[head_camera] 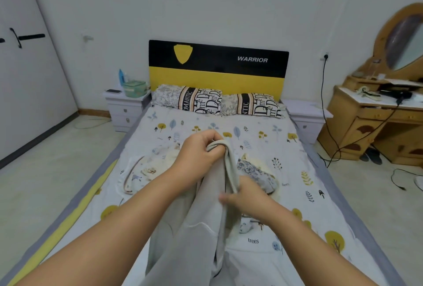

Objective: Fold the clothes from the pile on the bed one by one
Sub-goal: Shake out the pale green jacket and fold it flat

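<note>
A: What writing can you read?

B: The headboard [218, 69] has a black band above a yellow one. On the black part is a yellow shield and the white word "WARRIOR". The two pillows [216, 103] just below the headboard show big black letters, and "ROMANTIC" is partly readable on a black stripe. The sheet [263, 146] has the small word "trees" at the end far from the headboard.

A: And the garment?

B: It is a plain light grey garment [206, 217], soft and thin, with one curved white seam line. It hangs in long folds above the sheet, near the foot end. What kind of garment it is, I cannot tell.

A: How are the hands?

B: The left hand [199, 155] is curled around the top edge and holds it up. The right hand [246, 198] pinches the edge lower down, thumb on the cloth.

A: Other clothes?

B: A pile of cream and grey-patterned clothes [254, 169] lies on the sheet behind the hands, between them and the pillows. The sheet is white cotton with printed leaves, mushrooms and yellow trees.
</note>
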The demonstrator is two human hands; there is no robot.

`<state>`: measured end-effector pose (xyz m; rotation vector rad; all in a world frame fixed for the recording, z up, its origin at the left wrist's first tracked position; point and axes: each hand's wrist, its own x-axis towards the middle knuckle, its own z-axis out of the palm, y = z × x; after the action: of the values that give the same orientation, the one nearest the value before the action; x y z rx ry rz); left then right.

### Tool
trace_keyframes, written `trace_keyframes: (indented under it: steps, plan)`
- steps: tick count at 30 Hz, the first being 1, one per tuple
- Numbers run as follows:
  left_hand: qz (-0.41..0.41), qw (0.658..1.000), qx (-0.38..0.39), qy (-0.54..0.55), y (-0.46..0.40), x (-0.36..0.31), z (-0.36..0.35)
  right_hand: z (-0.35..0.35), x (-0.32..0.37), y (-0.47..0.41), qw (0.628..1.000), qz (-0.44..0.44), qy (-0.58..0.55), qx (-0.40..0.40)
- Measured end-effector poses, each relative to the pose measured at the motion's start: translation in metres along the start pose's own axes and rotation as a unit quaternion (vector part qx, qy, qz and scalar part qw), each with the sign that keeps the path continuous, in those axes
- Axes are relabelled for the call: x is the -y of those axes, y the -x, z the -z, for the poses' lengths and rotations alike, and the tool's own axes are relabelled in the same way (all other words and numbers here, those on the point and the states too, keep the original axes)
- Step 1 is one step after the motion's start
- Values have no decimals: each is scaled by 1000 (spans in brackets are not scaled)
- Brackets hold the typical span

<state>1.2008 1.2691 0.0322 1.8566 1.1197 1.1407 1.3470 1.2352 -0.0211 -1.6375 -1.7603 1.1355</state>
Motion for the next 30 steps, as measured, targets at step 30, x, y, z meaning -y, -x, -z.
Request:
trace_keyframes:
  steps: [30]
  plan:
    - [207,971,-10,-119,39,41,32,46,-8,46,955,-63,1,-292]
